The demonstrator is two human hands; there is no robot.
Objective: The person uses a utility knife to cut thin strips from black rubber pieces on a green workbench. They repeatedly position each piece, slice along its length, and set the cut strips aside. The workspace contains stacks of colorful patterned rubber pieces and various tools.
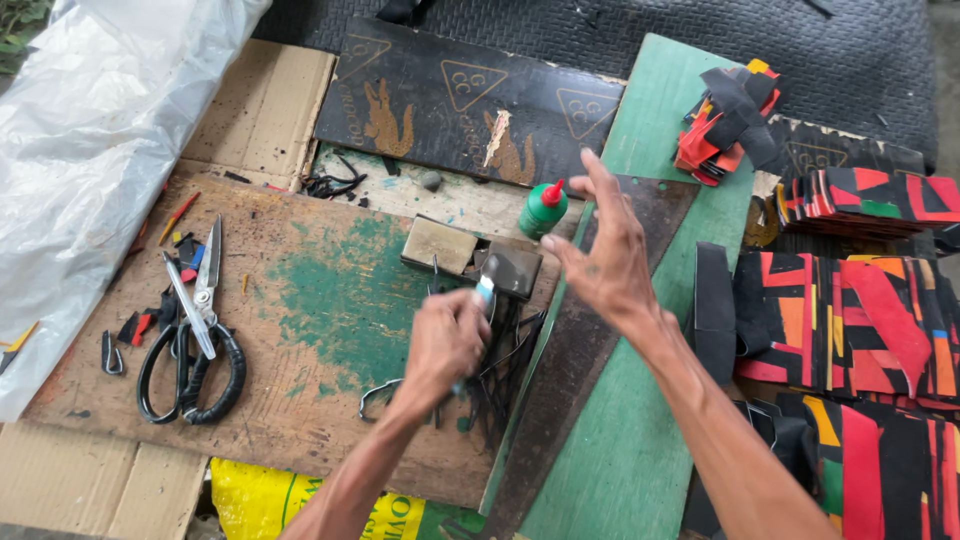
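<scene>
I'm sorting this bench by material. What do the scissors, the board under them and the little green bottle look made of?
Scissors: bare shiny metal blades, with handles that seem wrapped in black tape or rubber. Board: apparently wood or plywood, brown and worn, with patchy green paint rubbed thin. Green bottle: probably plastic, smooth and glossy, with a red pointed cap.

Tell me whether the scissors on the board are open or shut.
Open. The scissors lie flat on the worn wooden board, their two blades apart in a narrow V, away from both hands.

Glue bottle (542,210): green with red cap. Board (330,300): brown, patchy green paint. Stacked strips (860,320) at 3 o'clock: black, red, orange.
</scene>
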